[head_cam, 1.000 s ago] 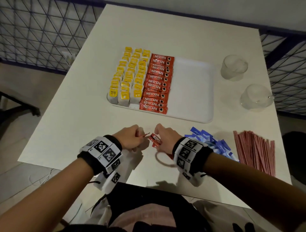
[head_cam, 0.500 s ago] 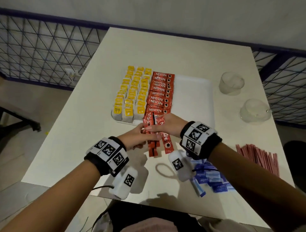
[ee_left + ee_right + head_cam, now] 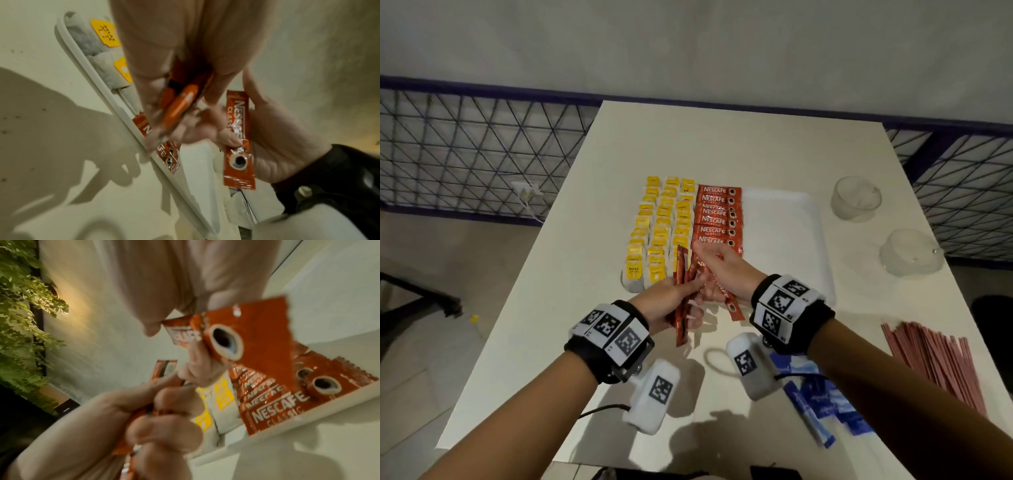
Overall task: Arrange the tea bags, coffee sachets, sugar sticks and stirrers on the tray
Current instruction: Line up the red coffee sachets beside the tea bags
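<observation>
While sachets [image 3: 681, 294] held, tray [image 3: 787, 240] half-bare.

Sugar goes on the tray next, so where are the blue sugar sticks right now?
In the head view, the blue sugar sticks lie off the tray, on the table's near right, between the right wrist and the red stirrers.

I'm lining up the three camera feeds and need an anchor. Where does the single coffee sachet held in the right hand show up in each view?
Head: the coffee sachet hangs below the right hand, at centre, printed cup downward.
Left wrist: right of centre, upright, cup at its lower end, a fingertip on it.
Right wrist: upper centre, close and blurred, cup facing the lens.
Shared landmark: the row of Nescafe sachets on the white tray.
</observation>
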Demonstrator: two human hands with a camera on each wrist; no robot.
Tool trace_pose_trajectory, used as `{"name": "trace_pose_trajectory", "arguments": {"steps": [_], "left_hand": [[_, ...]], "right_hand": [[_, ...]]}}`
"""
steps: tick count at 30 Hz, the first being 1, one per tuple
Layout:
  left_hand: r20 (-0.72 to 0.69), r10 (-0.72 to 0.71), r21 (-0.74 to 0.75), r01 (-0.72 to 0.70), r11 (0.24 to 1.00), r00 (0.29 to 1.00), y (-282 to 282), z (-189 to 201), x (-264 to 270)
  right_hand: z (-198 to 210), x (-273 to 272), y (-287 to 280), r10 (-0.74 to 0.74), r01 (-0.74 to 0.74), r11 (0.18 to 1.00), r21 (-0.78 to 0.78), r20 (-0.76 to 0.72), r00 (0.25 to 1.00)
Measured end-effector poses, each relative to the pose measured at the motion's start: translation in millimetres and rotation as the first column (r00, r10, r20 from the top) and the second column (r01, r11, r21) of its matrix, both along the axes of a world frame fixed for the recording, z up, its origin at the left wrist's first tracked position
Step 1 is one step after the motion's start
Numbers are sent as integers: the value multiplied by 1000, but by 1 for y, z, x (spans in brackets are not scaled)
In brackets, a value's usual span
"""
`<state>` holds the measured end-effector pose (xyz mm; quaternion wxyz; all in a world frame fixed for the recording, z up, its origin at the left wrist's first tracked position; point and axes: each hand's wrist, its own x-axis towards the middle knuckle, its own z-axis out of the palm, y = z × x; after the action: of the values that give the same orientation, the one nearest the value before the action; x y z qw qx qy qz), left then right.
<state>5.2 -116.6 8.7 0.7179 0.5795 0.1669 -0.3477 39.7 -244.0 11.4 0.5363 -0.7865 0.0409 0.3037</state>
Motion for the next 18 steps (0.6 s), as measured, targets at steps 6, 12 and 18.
{"name": "trace_pose_trajectory", "arguments": {"steps": [6,12,18], "left_hand": [[150,-60,93,47,995,987,15,-1,13],[212,-248,306,177,935,945,16,-4,24],[184,34,332,-95,939,982,33,-22,40]], "right_hand": [[1,8,-3,-42,95,988,121,-386,922],[1,10,-1,42,7,993,118,-405,913],[-5,20,-25,10,-9,1000,10,-172,985]]}}
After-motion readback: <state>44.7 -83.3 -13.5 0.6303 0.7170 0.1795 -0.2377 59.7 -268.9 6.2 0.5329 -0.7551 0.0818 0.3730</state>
